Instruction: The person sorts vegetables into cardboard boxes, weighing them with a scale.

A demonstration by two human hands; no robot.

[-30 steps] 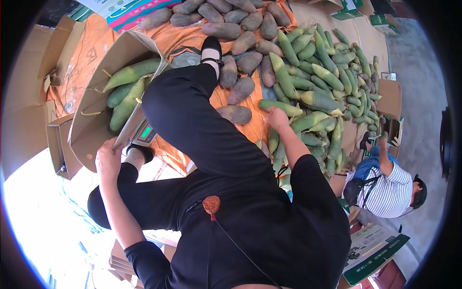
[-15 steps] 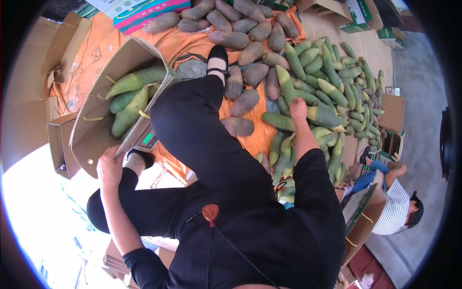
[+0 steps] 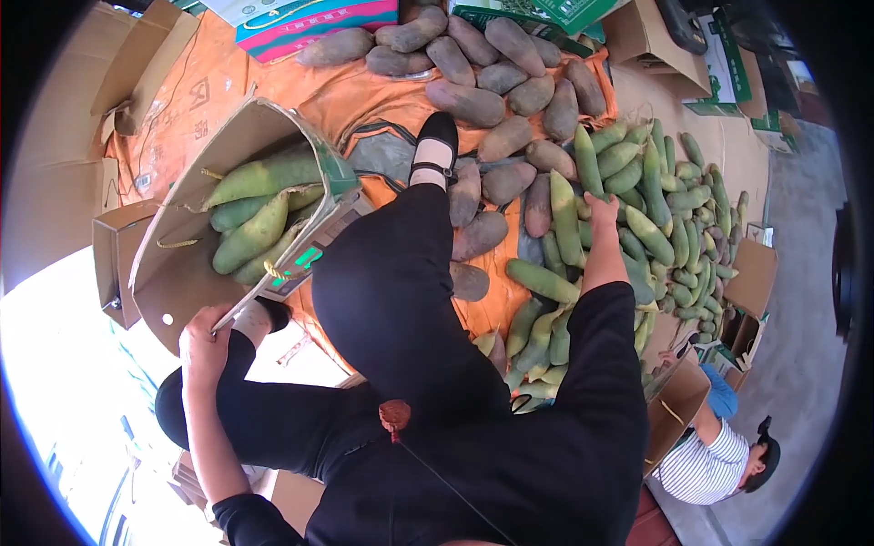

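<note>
At the left, my left hand (image 3: 205,346) pinches the edge of an open cardboard box (image 3: 173,273) that rests tilted on a scale with a green lit display (image 3: 308,257). Several green radishes (image 3: 255,227) lie inside the box. Over at the right, my right hand (image 3: 602,211) is at the pile of green radishes (image 3: 648,235), its fingers closed at the top of one; which radish they touch is partly hidden by the hand. A pale green radish (image 3: 565,218) lies just left of that hand.
Reddish-brown roots (image 3: 466,103) lie on the orange sheet (image 3: 264,91) beyond my foot. Cardboard boxes (image 3: 651,41) stand at the top right. Another person (image 3: 706,469) in a striped shirt is at the lower right, beside an open box (image 3: 675,414).
My right hand has moved a little up and right over the pile. The view has shifted, and more radishes show inside the box. The other person has moved lower in view.
</note>
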